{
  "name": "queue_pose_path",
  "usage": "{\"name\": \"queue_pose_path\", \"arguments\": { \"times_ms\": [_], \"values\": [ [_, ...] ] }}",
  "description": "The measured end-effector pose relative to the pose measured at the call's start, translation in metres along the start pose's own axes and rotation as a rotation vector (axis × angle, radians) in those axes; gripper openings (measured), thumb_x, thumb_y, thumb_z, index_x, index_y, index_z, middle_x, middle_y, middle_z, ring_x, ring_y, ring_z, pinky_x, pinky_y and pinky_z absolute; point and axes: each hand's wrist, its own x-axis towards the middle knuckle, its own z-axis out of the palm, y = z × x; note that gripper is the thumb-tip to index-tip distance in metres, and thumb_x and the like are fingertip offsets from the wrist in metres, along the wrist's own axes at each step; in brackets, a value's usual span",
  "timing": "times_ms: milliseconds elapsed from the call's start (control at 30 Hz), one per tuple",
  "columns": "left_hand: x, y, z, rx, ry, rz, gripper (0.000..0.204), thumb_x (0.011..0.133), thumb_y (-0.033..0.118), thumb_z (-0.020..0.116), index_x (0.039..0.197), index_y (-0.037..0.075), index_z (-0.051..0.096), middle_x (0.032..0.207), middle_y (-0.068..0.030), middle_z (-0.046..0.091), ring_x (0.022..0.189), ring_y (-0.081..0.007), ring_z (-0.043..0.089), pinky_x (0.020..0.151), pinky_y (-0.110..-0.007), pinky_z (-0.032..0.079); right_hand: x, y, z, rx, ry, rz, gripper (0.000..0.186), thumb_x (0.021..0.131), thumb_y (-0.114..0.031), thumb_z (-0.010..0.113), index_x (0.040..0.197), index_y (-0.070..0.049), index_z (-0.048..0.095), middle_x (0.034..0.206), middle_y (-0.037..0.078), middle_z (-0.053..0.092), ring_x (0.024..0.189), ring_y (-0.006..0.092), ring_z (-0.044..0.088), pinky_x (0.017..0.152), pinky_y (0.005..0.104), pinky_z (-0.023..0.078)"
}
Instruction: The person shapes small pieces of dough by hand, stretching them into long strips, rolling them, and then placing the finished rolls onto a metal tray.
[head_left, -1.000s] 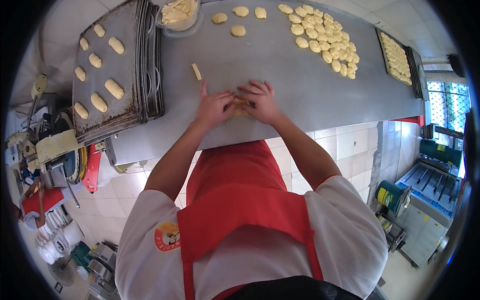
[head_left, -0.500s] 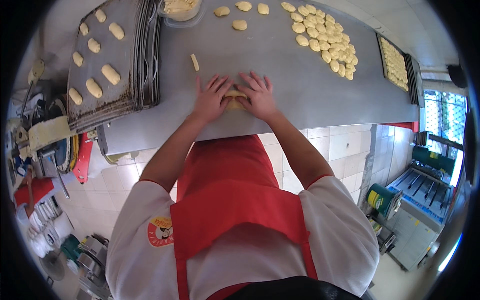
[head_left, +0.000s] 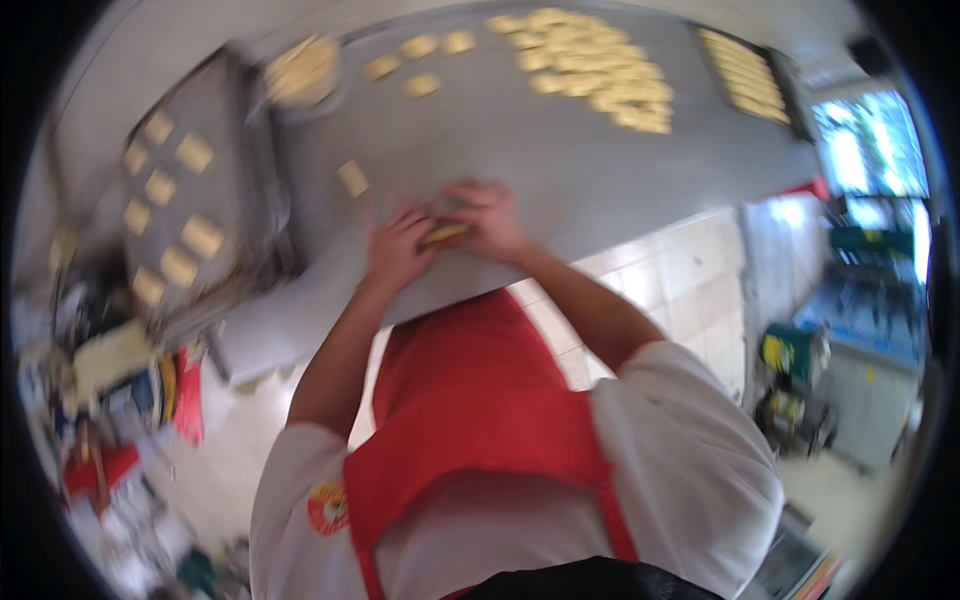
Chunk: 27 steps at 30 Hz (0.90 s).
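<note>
A small pale dough roll (head_left: 445,233) lies between my hands at the near edge of the grey metal table (head_left: 640,170). My left hand (head_left: 400,247) has its fingers curled around the roll's left end. At the other end, my right hand (head_left: 490,222) grips it, blurred by motion. Part of the roll is hidden by the fingers. A short pale strip (head_left: 353,178) lies on the table just beyond my left hand.
Shaped dough rolls (head_left: 203,236) sit spaced on stacked baking trays (head_left: 240,205) at left. Beside them stands a tub of pale filling (head_left: 303,70). Several dough pieces (head_left: 421,85) lie farther back, with a large cluster (head_left: 600,65) to the right. Another tray holds rows of pieces (head_left: 745,75).
My hands, flat with fingers spread over the dough before, are now curled around its ends. The whole view has shifted and tilted, and the picture is blurred.
</note>
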Motion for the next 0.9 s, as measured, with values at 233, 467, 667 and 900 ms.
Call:
{"name": "queue_pose_path", "arguments": {
  "times_ms": [233,467,667,900],
  "values": [
    [-0.006,0.0,-0.001,0.255,-0.085,-0.066,0.056,0.1,0.042,0.068,0.151,0.019,0.062,0.168,-0.0053,0.048,0.16,-0.0329,0.036,0.124,-0.077,0.0,-0.003,-0.005,-0.015,-0.07,-0.325,0.073,0.054,0.09,-0.055,0.076,0.139,-0.032,0.071,0.168,-0.001,0.046,0.162,0.031,0.031,0.128,0.0695,0.015],
    [0.0,-0.009,0.034,0.278,0.125,-0.011,0.045,0.1,0.047,0.066,0.14,0.026,0.072,0.163,-0.0062,0.054,0.157,-0.0348,0.04,0.125,-0.076,0.002,-0.02,0.019,0.021,-0.105,0.0,0.015,0.053,0.083,-0.061,0.08,0.13,-0.036,0.078,0.168,-0.003,0.047,0.162,0.0323,0.03,0.128,0.0704,0.014],
    [-0.003,-0.004,0.01,0.236,0.053,-0.027,0.052,0.1,0.05,0.065,0.148,0.028,0.065,0.162,-0.0051,0.055,0.154,-0.0311,0.044,0.124,-0.077,0.008,0.0,0.004,0.011,-0.139,-0.072,0.05,0.067,0.083,-0.071,0.077,0.135,-0.029,0.074,0.169,0.003,0.045,0.161,0.0342,0.031,0.123,0.0745,0.019],
    [-0.012,0.007,0.005,0.199,-0.057,-0.027,0.047,0.1,0.049,0.068,0.141,0.026,0.07,0.164,0.0001,0.053,0.157,-0.0248,0.041,0.124,-0.076,0.003,-0.009,0.0,-0.012,-0.152,-0.262,-0.003,0.065,0.087,-0.067,0.075,0.142,-0.033,0.071,0.172,-0.005,0.041,0.163,0.0323,0.028,0.125,0.0731,0.016]
  ]
}}
